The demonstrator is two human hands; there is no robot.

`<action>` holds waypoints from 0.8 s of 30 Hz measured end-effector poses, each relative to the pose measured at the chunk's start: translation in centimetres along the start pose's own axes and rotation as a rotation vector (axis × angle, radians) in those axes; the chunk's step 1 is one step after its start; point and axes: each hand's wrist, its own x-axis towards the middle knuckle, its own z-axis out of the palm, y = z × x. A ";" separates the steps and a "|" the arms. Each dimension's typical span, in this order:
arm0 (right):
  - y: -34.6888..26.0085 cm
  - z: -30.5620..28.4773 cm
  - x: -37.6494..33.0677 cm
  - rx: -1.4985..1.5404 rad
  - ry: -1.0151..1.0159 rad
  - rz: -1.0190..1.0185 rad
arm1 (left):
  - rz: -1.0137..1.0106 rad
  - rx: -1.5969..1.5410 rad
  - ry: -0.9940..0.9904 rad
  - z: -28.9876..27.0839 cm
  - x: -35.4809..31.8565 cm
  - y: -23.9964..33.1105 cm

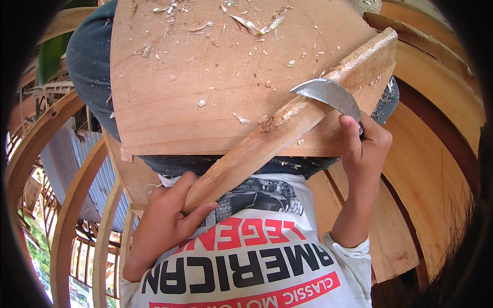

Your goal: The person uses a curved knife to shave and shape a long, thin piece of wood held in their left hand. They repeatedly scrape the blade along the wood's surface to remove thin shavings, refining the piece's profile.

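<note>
A long strip of wood lies slanted across a wide board, its near end close to my body and its far end at the upper right. My left hand grips the near end, thumb on one side and fingers on the other. In my right hand is a knife with a curved, sickle-like metal blade. The blade crosses over the upper part of the strip, its tip pointing left; whether it touches the wood I cannot tell. My fist hides most of the knife's handle. The strip's upper edge looks rough and freshly cut.
The wide board rests across my legs, strewn with wood shavings and chips. Curved wooden ribs stand at the left, with corrugated metal sheet behind them. Curved planks rise on the right.
</note>
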 end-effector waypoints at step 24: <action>5.1 -1.4 2.4 0.331 0.231 0.348 | 0.004 0.121 0.229 -0.1 -1.8 3.0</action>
